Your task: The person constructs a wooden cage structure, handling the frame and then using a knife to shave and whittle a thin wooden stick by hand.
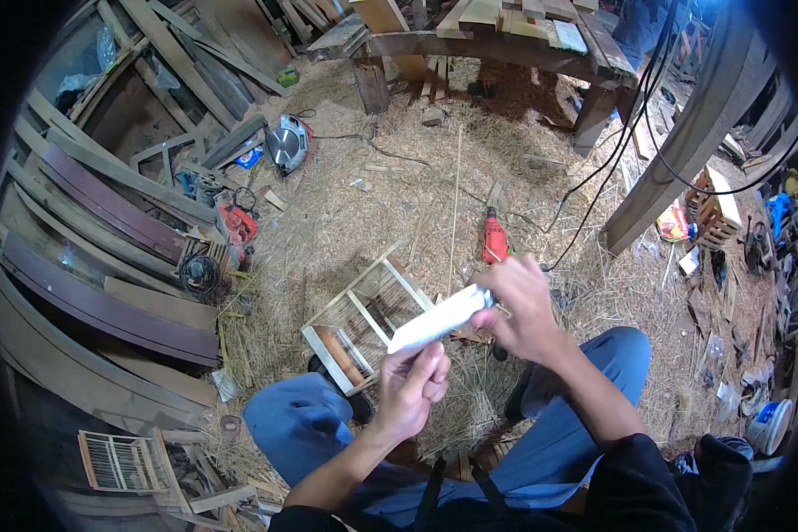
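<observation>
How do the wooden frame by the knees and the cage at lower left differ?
The wooden frame is open, with a few crosspieces, and lies tilted on the straw right before the hands; the cage has many thin bars and sits far left among the planks. Both are pale wood.

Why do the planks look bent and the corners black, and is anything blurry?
Head view: the fisheye lens curves straight edges near the rim, such as the beam and the planks, and leaves dark corners. Daylight is soft and even, with no glare. The white strip, held by the left hand and right hand, looks slightly smeared; the straw floor is sharp.
</observation>
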Demonstrator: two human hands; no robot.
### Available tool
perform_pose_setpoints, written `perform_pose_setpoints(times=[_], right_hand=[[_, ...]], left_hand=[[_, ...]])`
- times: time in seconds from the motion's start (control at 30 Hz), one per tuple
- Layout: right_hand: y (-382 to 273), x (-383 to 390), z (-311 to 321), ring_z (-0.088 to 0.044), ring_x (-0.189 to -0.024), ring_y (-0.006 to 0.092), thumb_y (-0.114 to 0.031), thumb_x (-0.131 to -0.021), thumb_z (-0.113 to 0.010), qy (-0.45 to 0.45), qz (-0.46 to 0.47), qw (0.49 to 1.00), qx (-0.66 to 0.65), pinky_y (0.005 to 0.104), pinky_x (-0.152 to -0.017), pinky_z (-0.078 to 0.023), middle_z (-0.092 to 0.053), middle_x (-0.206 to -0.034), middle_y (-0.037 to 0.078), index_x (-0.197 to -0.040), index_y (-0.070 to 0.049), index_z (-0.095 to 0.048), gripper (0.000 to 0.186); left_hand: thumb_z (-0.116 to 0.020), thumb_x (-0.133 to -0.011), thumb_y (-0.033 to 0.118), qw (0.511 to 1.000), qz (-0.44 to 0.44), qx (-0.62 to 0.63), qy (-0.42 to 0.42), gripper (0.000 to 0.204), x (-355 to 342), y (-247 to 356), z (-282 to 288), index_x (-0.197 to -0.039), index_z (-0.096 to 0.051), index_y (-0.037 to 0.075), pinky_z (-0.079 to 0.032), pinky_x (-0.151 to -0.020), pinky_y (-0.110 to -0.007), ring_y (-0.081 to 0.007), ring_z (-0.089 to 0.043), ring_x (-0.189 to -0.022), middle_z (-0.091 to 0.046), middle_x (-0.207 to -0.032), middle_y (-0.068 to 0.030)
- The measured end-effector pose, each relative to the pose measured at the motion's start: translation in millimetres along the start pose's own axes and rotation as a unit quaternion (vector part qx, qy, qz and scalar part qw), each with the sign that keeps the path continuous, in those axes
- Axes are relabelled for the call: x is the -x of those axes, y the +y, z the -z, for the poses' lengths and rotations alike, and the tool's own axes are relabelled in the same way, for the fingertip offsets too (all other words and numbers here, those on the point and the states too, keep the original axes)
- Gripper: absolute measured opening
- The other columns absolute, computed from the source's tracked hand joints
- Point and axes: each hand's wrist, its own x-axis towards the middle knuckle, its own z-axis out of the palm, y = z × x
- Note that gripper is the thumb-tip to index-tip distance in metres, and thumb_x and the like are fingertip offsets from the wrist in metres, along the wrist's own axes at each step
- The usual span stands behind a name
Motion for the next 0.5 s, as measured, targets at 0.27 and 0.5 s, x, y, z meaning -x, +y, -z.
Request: perform_pose_setpoints(times=[0.27, 0.5], right_hand=[[-8.3, -4.7, -3.4, -0.053, -0.073, 0.0242, -0.054, -0.093, -0.053, -0.014, 0.014, 1.0, -0.024, 0.0384, -0.07, -0.037, -0.054, -0.079, 0.005, -0.097, -0.008, -0.061, 0.047], [-16.1, -4.6, -1.1, -0.052, -0.073, 0.0217, -0.055, -0.09, -0.055, -0.053, 0.052, 0.997, 0.008, 0.0369, -0.069, -0.036, -0.051, -0.077, 0.002, -0.1, -0.01, -0.062, 0.047]], left_hand=[[-0.054, -0.103, 0.021, 0.999, 0.01, 0.046, 0.0, 0.041, 4.1, -4.4, 1.3, -0.144, -0.049, 0.016, -0.023, -0.047, -0.021, -0.004, -0.026, -0.052, -0.04, -0.071, 0.0039], [-0.054, -0.103, 0.027, 0.999, 0.008, 0.027, -0.034, 0.047, 4.5, -2.8, 8.6, -0.147, -0.041, 0.018, -0.021, -0.047, -0.022, -0.0038, -0.024, -0.051, -0.036, -0.071, 0.0058]])
